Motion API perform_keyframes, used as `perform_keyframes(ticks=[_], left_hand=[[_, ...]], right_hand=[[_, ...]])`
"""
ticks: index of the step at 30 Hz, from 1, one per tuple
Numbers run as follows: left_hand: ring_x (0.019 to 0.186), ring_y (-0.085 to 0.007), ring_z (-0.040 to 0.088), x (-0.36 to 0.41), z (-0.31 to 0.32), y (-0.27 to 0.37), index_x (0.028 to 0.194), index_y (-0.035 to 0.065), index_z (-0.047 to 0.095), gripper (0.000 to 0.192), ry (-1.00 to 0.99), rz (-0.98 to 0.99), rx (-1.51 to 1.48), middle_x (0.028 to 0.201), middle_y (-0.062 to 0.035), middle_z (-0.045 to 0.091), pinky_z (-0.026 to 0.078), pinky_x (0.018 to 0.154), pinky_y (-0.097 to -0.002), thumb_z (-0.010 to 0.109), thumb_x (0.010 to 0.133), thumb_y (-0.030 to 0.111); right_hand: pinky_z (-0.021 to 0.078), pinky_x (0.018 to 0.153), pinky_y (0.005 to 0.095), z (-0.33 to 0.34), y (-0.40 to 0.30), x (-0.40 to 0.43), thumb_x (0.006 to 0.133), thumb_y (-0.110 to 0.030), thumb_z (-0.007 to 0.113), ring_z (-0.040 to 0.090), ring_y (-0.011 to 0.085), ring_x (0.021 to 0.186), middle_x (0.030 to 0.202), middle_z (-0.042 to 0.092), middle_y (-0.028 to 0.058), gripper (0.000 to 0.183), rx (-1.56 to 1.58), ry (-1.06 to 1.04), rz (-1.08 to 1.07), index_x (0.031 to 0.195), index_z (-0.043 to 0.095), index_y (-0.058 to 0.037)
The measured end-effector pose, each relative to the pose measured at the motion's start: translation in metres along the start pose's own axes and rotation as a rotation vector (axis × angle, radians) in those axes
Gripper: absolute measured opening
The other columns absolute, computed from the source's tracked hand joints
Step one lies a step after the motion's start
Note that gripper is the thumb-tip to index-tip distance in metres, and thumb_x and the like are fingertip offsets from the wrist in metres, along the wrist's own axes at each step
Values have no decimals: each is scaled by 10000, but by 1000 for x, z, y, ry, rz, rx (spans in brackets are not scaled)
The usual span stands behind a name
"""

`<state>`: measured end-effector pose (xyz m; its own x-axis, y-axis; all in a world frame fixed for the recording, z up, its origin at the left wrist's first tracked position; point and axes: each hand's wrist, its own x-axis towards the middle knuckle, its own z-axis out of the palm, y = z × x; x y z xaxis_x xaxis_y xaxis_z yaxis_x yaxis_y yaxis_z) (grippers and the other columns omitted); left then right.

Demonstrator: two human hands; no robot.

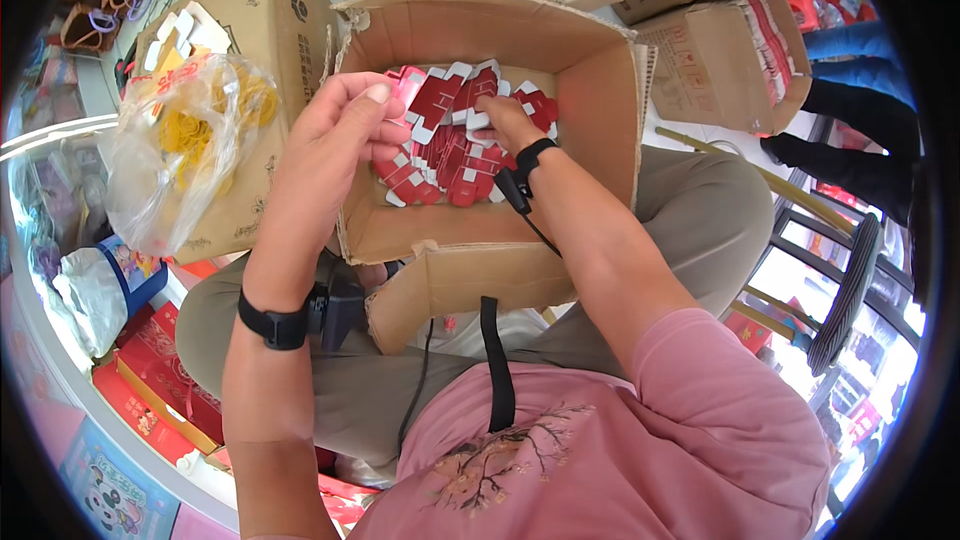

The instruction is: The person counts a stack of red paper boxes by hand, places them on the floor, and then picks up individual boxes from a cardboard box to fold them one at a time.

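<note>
An open cardboard box [600,112] stands between my knees, with a heap of flattened red and white paper cartons [450,157] inside. My right hand [506,122] reaches into the box, its fingers on cartons in the heap; whether they grip one cannot be made out. Above the box's left side is my left hand [345,120], fingers curled, at the edge of a pinkish-red carton [407,90]. The thumb and fingers partly hide that carton, so a hold on it is unclear. Left of the box, a clear plastic bag of yellow rubber bands [195,142] rests on a closed cardboard box [255,7].
White and yellow carton pieces [187,34] lie behind the bag. More open cardboard boxes [697,60] stand at the upper right, near another person's legs [855,112]. A black strap [497,367] hangs before my shirt. Red boxes [157,367] lie at the lower left.
</note>
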<state>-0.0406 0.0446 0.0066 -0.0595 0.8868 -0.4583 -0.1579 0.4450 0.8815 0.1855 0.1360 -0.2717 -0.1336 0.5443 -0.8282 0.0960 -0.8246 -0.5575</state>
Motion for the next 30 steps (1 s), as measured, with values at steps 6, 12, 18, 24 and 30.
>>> perform_keyframes(ticks=[6, 12, 18, 24, 30], left_hand=[[909, -105, 621, 19, 7, -26, 1163, 50, 601, 314, -67, -12, 164, 1021, -42, 649, 507, 785, -263, 584, 999, 317], [738, -65, 601, 42, 11, -73, 1069, 35, 642, 261, -5, 77, 370, 859, -14, 653, 481, 584, -237, 619, 971, 276], [705, -116, 652, 51, 24, -83, 961, -3, 667, 269, 228, 325, 791, 781, -75, 685, 508, 620, -297, 670, 943, 265], [648, -200, 672, 53, 19, -76, 926, -6, 658, 257, 207, 191, 621, 780, -123, 699, 528, 604, -343, 645, 941, 251], [596, -206, 674, 48, 11, -70, 874, -9, 656, 239, 132, 135, 541, 695, -139, 688, 531, 581, -342, 609, 918, 221]], right_hand=[[622, 744, 418, -29, -33, -45, 887, -114, 625, 690, 280, 907, 997, 671, 139, 183, -105, -118, -42, 1028, 615, 2], [605, 751, 396, -12, -46, -117, 953, -134, 609, 701, 223, 931, 1024, 699, 86, 171, -84, -329, -181, 1099, 635, -49], [555, 800, 299, 29, -45, -179, 975, -142, 606, 672, 126, 909, 1015, 688, 37, 160, -87, -420, -401, 1110, 632, -60], [476, 830, 274, 36, -42, -196, 970, -144, 606, 585, 75, 903, 999, 645, -12, 172, -146, -348, -537, 1110, 621, -43], [456, 765, 266, 43, -45, -213, 950, -137, 628, 544, 74, 840, 948, 623, -7, 195, -165, -332, -626, 1113, 620, -29]])
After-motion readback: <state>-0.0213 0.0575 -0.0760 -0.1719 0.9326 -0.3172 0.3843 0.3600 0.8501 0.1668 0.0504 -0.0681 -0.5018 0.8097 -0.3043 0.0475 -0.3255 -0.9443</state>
